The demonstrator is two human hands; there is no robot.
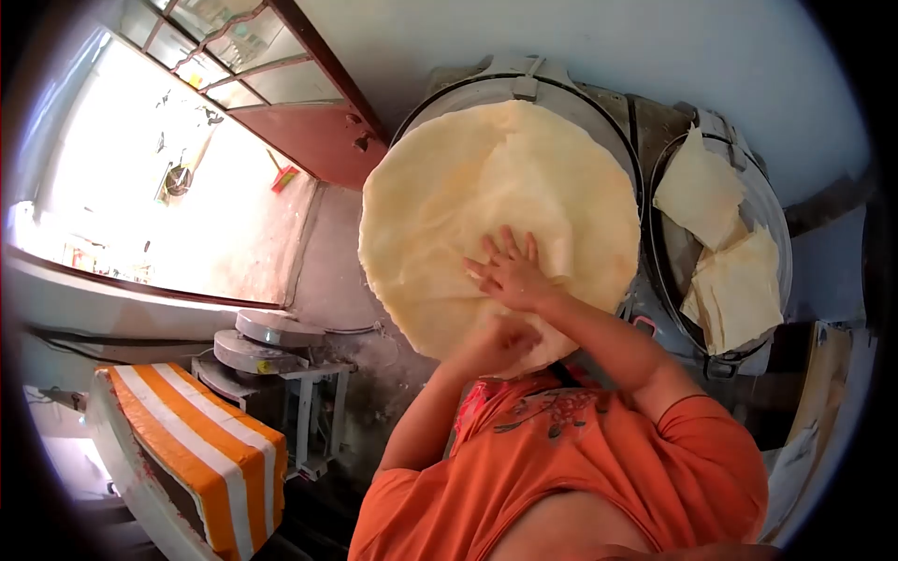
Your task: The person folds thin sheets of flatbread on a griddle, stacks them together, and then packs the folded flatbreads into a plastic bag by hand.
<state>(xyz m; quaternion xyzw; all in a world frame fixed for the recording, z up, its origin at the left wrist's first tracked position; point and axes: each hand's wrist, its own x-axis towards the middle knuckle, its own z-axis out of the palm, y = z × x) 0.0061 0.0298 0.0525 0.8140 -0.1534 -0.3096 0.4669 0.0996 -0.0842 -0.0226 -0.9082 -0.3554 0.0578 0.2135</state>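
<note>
A large, round, pale-yellow flatbread sheet [440, 206] lies over a big round griddle [491, 91], whose rim and inner wall show at the far side. My right hand [512, 271] rests on the sheet near its middle, palm down and fingers spread. Closer to my body, my left hand [505, 340] is curled over the sheet's near part. Its fingertips are turned under, and whatever they hold, if anything, is hidden. Wrinkles and soft folds run across the sheet around both hands.
To the right, a second round griddle [670, 271] holds folded pale sheets [739, 285]. An orange-and-white striped cover [201, 439] stands at lower left, near a metal stand [313, 411] with round grey discs [257, 353]. A reddish-brown door [309, 131] stands open at upper left.
</note>
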